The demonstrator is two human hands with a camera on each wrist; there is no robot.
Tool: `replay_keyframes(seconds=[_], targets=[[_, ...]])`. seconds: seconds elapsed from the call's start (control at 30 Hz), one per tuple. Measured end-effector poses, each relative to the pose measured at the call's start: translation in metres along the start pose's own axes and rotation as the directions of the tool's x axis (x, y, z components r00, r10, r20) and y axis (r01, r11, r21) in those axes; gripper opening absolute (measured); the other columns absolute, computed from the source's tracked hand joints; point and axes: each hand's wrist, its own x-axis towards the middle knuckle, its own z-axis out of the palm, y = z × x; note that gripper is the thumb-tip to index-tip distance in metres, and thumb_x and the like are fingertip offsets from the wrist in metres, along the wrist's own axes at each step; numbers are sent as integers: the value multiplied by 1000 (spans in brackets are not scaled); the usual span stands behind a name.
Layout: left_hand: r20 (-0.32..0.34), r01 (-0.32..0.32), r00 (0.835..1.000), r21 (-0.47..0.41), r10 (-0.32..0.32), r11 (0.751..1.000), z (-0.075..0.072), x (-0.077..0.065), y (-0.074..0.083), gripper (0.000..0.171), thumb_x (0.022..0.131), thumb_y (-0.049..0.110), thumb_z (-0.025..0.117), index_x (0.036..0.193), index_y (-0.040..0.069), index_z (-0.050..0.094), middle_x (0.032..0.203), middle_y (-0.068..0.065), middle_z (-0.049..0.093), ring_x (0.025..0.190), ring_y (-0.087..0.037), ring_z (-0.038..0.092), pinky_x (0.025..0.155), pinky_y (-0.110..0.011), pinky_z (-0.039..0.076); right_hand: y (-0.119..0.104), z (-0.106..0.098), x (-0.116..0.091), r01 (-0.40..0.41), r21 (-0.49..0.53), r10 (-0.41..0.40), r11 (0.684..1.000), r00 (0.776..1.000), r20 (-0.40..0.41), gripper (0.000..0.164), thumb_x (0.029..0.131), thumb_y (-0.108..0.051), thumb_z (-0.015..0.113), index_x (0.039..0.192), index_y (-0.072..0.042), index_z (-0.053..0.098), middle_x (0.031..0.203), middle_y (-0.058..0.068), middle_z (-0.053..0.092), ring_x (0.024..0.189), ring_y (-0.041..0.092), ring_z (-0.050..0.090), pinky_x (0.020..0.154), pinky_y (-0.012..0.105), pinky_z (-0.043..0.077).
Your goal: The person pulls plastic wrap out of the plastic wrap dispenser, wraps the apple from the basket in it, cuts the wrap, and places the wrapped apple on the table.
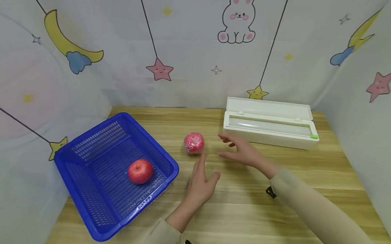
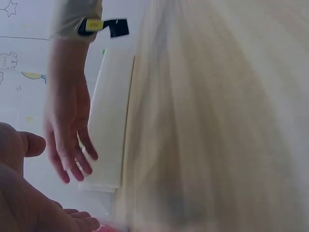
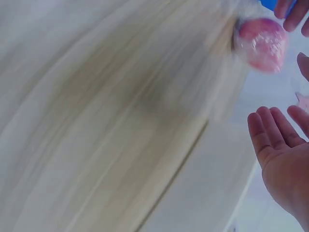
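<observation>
One red apple wrapped in clear film (image 1: 194, 142), crinkled and glossy, is set on the wood-grain table (image 1: 239, 214), between a blue basket and a white box. One left hand (image 1: 201, 185) is placed just on the near side of the wrapped apple; its forefinger is extended straight toward the fruit and its thumb is spread wide to the side, though whether the film is touched by the fingertip cannot be told. One right hand (image 1: 242, 151) is held to the right of the wrapped apple and apart from it, before the left end of the box; its fingers are reached out leftward, loosely bent, with a wide gap left between thumb and forefinger. Both forearms are covered by pale sleeves (image 1: 310, 204), and a black strap with a yellow label (image 2: 94, 25) is worn at the right wrist. One blue basket (image 1: 112, 176), slatted and rectangular, is stood at the left, and one bare red apple (image 1: 140, 171) is contained in it, toward the near right side. One white box (image 1: 268, 135), long and narrow, is stood at the right rear, its lid (image 1: 268, 108) raised backward; a green tab (image 1: 314, 136) is fitted at its right end.
</observation>
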Motion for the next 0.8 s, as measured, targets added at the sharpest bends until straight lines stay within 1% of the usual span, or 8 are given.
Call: replay_keyframes(seconds=[0.17,0.3,0.4,0.47,0.53,0.6,0.67,0.8], targets=[[-1,-86,996,59,86,995,0,26,16,73,92,41,55,147,25,11,149,1,17,135,-16,17,104,-41,23,6,-32,-31,0,-65,-3,998,999,-42,56,88,-35,67,136,-23,42,125,-5,48,113,18,47,92,39,40],[2,-137,990,143,138,980,5,50,30,71,91,42,55,147,25,14,147,1,22,133,-17,22,102,-42,27,16,-60,-54,16,-180,-34,984,994,-100,54,87,-31,69,134,-21,44,124,-2,48,111,22,48,88,43,41],[7,-208,977,225,212,952,13,70,38,70,90,37,57,147,21,19,146,0,26,132,-18,25,102,-40,27,23,-82,-71,12,-296,-57,955,988,-146,53,86,-29,70,132,-18,47,124,0,49,109,23,48,85,44,43],[28,-248,968,294,251,923,19,82,43,69,90,34,58,146,18,21,146,-1,26,131,-19,26,103,-37,25,29,-95,-81,0,-360,-65,933,984,-168,53,85,-28,71,131,-15,48,123,2,51,109,24,49,84,45,42],[64,-284,958,378,281,881,25,94,48,68,91,34,57,146,15,22,146,-2,26,132,-20,26,105,-34,22,34,-108,-91,-18,-418,-63,908,982,-180,54,83,-26,72,130,-12,49,122,5,52,109,26,48,85,46,42],[112,-316,948,460,299,830,32,105,52,67,92,34,56,145,13,22,146,-3,26,132,-20,25,106,-34,18,39,-118,-100,-45,-464,-48,885,981,-187,54,83,-25,73,130,-11,49,121,7,52,110,28,48,86,47,41],[159,-350,935,542,316,764,38,114,56,65,92,35,55,145,12,24,145,-4,27,133,-20,25,107,-35,15,44,-127,-109,-77,-504,-24,860,981,-191,55,82,-26,73,130,-12,49,121,8,52,110,30,47,87,48,40],[242,-403,912,673,331,620,46,129,63,63,92,35,55,143,12,28,144,-3,30,133,-20,25,108,-40,12,54,-141,-123,-126,-564,12,816,980,-200,57,81,-28,73,130,-12,48,120,12,51,109,34,47,87,51,39]])
